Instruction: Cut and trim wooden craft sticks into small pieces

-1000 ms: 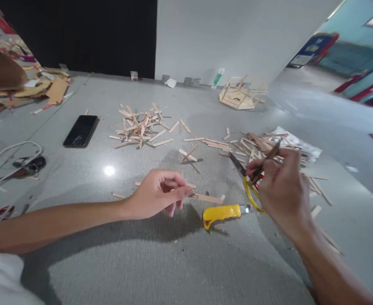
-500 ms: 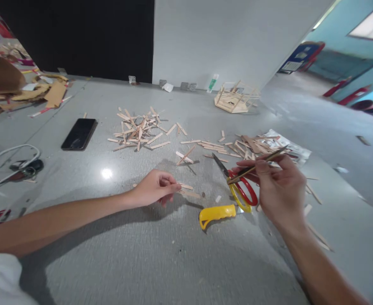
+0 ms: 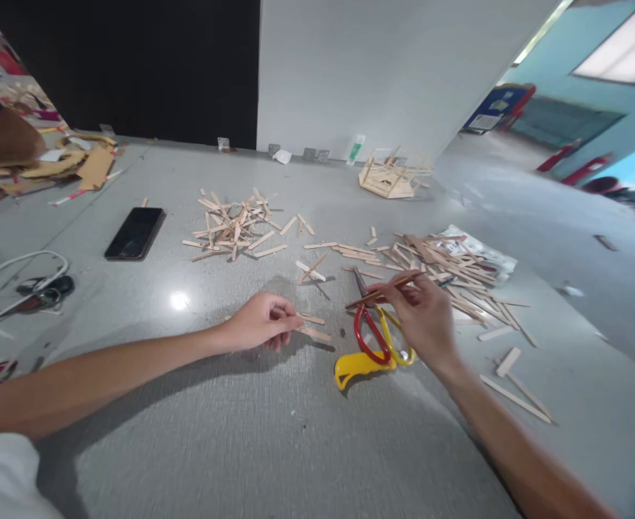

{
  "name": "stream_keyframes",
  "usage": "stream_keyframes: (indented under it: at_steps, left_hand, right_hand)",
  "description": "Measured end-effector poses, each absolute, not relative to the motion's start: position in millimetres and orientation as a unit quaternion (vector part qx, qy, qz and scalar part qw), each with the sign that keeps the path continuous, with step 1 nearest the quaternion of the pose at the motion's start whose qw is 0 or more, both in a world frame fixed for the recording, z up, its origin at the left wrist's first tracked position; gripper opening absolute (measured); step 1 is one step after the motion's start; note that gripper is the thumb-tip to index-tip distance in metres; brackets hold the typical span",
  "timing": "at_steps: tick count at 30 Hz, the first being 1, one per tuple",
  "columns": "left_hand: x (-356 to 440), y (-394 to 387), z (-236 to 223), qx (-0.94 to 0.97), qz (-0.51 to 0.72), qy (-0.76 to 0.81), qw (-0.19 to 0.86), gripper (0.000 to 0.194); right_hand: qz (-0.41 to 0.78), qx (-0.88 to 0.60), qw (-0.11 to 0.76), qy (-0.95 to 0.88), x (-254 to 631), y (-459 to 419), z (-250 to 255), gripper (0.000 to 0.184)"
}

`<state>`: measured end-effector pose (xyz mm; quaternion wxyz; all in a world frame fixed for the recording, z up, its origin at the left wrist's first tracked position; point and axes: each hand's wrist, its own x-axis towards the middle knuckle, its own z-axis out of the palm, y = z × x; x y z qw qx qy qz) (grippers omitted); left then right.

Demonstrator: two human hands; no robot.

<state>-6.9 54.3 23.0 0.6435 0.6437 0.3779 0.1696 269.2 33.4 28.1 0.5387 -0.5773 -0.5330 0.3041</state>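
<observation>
Over the yellow cutter (image 3: 356, 366), red-and-yellow scissors (image 3: 358, 337) have been shifted left; whether held cannot be told | flat pale stick (image 3: 318, 334) is pinched by nearly closed left hand (image 3: 268, 323) | slim brown stick (image 3: 367, 297), slanted over the scissors, is pinched by half-curled right hand (image 3: 424, 311)

Counted: two hands (image 3: 277, 322); one pair of scissors (image 3: 358, 331); one yellow cutter (image 3: 349, 366); one phone (image 3: 135, 234); one tube (image 3: 355, 150); one wooden frame (image 3: 385, 184); sticks (image 3: 236, 230), overlapping, not countable.

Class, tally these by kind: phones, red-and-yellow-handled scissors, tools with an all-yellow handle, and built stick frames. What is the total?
Phone: 1
Red-and-yellow-handled scissors: 1
Tool with an all-yellow handle: 1
Built stick frame: 1
Total: 4
</observation>
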Motion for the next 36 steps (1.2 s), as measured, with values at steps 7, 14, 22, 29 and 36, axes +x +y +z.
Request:
stream_keyframes:
  at_steps: [7,14,22,29,36]
  left_hand:
    - [-5.1,57.6,23.0,0.644,0.152,0.392,0.639,0.027]
    - [-10.2,64.1,20.0,0.615,0.092,0.380,0.685,0.046]
    - [-15.1,75.1,14.6,0.602,0.047,0.338,0.722,0.044]
    - [-17.4,75.5,19.0,0.636,0.025,0.336,0.694,0.043]
    - [-15.6,73.7,26.1,0.648,0.026,0.325,0.689,0.038]
  right_hand:
    - [0.408,-0.522,0.581,-0.474,266.7,31.8,26.8,0.039]
    - [0.570,-0.452,0.519,-0.449,245.5,11.4,39.8,0.037]
    - [0.485,-0.521,0.488,-0.505,230.3,-5.2,34.7,0.028]
    - [0.500,-0.505,0.427,-0.559,225.7,-10.0,35.6,0.026]
    - [0.443,-0.521,0.361,-0.634,221.0,-18.6,29.2,0.023]
